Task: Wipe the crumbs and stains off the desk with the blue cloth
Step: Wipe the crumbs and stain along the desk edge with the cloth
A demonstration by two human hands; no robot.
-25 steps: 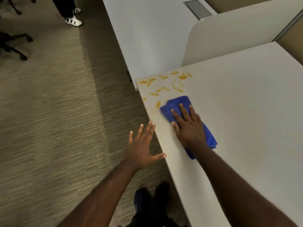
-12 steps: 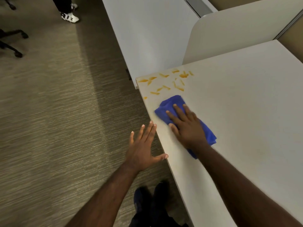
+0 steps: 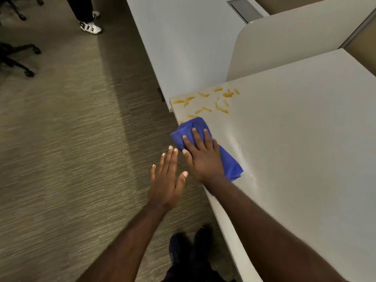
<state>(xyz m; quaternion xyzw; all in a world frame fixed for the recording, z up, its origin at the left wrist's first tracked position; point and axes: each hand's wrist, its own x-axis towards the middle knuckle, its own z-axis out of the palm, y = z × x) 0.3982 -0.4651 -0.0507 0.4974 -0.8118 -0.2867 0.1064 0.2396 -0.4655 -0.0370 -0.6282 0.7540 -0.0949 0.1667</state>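
My right hand presses flat on the folded blue cloth, which lies at the left edge of the white desk and hangs slightly over it. Orange crumbs and smears are scattered on the desk's far left corner, just beyond the cloth. My left hand is held out flat, fingers together and thumb apart, just off the desk edge beside the cloth and holds nothing.
A second white desk and a curved divider panel stand beyond. Carpet lies to the left, with an office chair base and another person's shoe at the far left. My own dark shoes are below.
My right hand has slid the cloth left to the desk edge, over the nearest crumbs. My left hand has moved closer to the edge, beside the cloth.
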